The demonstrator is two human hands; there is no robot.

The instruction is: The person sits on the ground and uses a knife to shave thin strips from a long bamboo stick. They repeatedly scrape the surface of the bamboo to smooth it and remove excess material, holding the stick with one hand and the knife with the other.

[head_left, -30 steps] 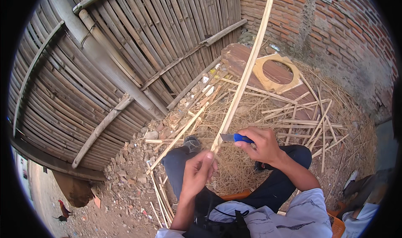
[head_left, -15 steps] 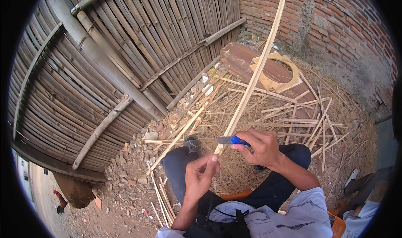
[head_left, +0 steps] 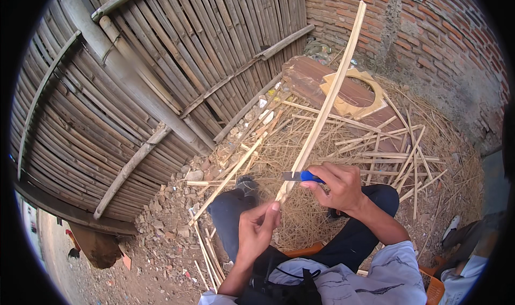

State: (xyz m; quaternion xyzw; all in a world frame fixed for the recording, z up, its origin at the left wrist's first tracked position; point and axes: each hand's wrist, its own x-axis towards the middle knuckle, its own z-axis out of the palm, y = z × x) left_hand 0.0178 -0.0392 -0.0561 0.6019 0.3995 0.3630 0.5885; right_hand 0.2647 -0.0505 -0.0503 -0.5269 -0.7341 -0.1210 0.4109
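Note:
A long pale bamboo strip point(head_left: 323, 114) slants up and away from my lap toward the brick wall. Its near end is pinched between the thumb and fingers of my left hand point(head_left: 258, 227). My right hand point(head_left: 338, 188) is wrapped round the blue handle of a knife point(head_left: 309, 176). The knife's short metal blade lies across the strip, a little above my left fingertips, where the wood looks notched or split. Part of the handle is hidden in my right fist.
Loose bamboo strips point(head_left: 399, 157) lie over straw beyond my knees. A brown board point(head_left: 306, 82) carries a yellowish cut-out piece point(head_left: 343, 109) with a round hole. A bamboo fence point(head_left: 177, 52) stands left, a brick wall point(head_left: 450, 36) behind. Another person's leg point(head_left: 466, 240) shows at right.
The blade has shifted slightly up and to the right along the strip with my right hand. The strip's far end has dipped a little. My left hand keeps its pinch.

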